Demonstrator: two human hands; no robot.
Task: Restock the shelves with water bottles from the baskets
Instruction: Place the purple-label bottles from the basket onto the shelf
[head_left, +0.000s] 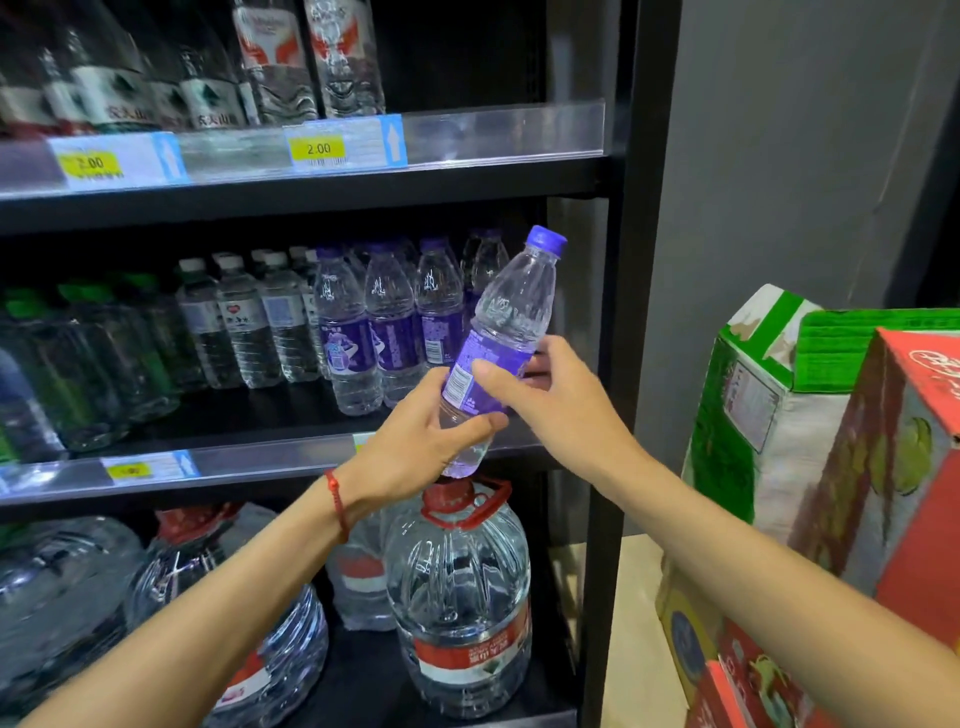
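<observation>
Black shelving, middle shelf (270, 410): left hand (415, 441) wraps the base of the purple-capped bottle (514, 312), right hand (561, 410) pinches its label. The long axis leans cap up-right, in front of the gap beside matching bottles (389, 322).

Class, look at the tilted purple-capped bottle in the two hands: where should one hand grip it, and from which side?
I would grip the purple-capped bottle round its purple label band, coming from the right, as the right hand does. The band looks straight-sided, while the shoulder above tapers. The left hand holds the base, and shelved bottles crowd the left.
</observation>
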